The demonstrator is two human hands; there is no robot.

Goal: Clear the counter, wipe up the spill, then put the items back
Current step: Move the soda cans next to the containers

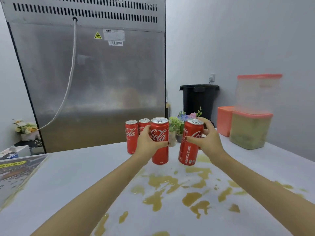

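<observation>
My left hand (148, 142) grips an upright red cola can (160, 132) just above the white counter (68, 176). My right hand (207, 138) grips a second red can (189, 147), tilted with its top leaning right. Two more red cans (131, 136) (143, 124) stand at the counter's far edge, left of my left hand. A brownish-yellow spill (170, 184) spreads in patches over the counter below and in front of both held cans.
A small pot of artificial flowers (176, 125) stands behind the held cans. Stacked plastic containers with coral lids (250, 132) and a coral box (225, 120) sit at the right rear. A steel fridge back (102, 82) and black bin (198, 99) lie beyond. A printed board (17, 169) lies at left.
</observation>
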